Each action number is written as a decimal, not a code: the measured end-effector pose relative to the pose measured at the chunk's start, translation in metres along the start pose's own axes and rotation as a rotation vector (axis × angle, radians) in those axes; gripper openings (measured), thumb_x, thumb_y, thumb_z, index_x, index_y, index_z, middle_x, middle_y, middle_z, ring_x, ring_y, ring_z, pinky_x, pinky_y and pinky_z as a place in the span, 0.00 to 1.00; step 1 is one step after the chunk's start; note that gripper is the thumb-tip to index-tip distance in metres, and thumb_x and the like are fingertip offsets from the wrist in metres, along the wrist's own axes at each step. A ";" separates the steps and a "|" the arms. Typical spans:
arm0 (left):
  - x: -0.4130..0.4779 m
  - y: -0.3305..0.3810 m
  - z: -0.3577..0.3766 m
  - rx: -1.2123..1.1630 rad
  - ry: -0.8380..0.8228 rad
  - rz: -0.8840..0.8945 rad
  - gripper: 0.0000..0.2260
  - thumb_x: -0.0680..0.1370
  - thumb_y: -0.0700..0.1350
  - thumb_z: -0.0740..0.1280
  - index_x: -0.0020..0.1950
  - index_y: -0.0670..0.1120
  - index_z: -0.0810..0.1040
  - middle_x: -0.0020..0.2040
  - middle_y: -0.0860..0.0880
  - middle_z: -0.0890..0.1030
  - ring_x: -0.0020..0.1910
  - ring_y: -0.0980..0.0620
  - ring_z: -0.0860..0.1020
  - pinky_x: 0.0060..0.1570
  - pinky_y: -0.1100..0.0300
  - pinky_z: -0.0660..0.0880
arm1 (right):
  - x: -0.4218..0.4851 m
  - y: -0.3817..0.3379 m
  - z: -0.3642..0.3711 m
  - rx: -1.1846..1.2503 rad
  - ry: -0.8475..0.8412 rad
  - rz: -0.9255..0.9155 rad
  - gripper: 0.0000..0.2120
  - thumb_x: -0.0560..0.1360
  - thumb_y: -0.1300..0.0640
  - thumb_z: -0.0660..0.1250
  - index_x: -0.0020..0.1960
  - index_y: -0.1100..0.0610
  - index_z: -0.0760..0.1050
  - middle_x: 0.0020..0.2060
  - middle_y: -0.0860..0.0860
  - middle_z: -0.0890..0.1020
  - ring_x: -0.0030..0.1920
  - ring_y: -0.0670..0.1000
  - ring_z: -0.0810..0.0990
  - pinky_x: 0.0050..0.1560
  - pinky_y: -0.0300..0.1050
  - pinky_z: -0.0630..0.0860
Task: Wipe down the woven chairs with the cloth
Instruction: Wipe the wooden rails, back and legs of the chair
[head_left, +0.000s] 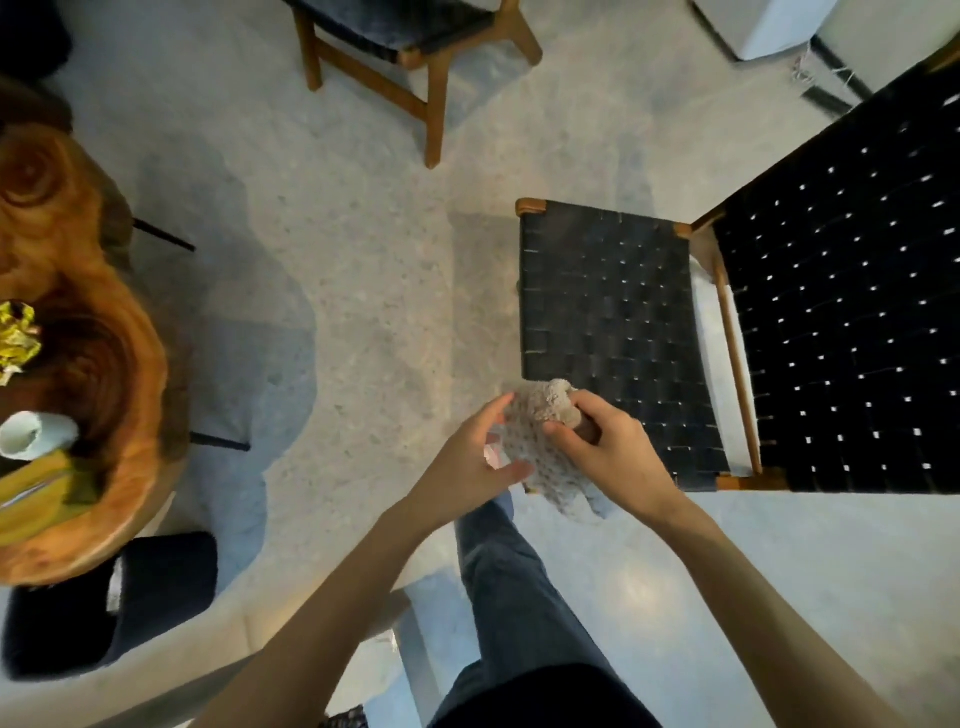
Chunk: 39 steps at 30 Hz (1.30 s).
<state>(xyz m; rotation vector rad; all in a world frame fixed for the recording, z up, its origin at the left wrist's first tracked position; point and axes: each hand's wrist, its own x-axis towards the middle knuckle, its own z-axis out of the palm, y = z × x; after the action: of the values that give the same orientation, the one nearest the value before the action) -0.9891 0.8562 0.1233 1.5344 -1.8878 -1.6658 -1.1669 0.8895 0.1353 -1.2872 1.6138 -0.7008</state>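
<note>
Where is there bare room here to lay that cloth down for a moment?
The woven seat beside the right hand is bare, up to its backrest. The floor between that seat and the wooden table is open too. The table is crowded: cup, yellow wrappers.

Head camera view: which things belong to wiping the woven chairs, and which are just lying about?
For the job:
cloth, gripped by the right hand, left hand touching it
near woven chair
second chair, farther off

Lying about:
wooden table
yellow wrapper and white cup-shaped item on it
dark cushioned seat below
</note>
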 end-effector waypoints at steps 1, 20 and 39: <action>0.017 0.005 -0.005 0.013 -0.024 0.004 0.31 0.75 0.49 0.70 0.73 0.55 0.59 0.68 0.60 0.67 0.64 0.62 0.68 0.58 0.71 0.65 | 0.014 -0.002 -0.004 0.019 -0.001 0.011 0.09 0.77 0.51 0.66 0.55 0.42 0.72 0.41 0.28 0.78 0.47 0.29 0.76 0.38 0.22 0.72; 0.255 0.045 -0.120 -0.402 -0.343 -0.649 0.29 0.79 0.61 0.50 0.73 0.43 0.63 0.66 0.46 0.73 0.63 0.49 0.73 0.64 0.63 0.64 | 0.176 -0.077 -0.070 1.374 0.344 0.261 0.20 0.80 0.48 0.56 0.68 0.56 0.70 0.62 0.59 0.78 0.60 0.59 0.78 0.53 0.53 0.79; 0.404 0.073 -0.239 -0.141 -0.822 -0.438 0.27 0.80 0.40 0.61 0.75 0.53 0.54 0.70 0.42 0.70 0.58 0.49 0.77 0.52 0.53 0.77 | 0.225 -0.082 0.071 0.974 1.186 0.714 0.08 0.81 0.57 0.61 0.57 0.60 0.69 0.46 0.54 0.76 0.45 0.51 0.76 0.46 0.50 0.77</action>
<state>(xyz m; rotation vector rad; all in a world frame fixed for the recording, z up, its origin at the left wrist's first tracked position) -1.0406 0.3857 0.0805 1.3810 -1.7278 -2.8996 -1.0734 0.6599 0.1070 0.5620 1.9333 -1.6112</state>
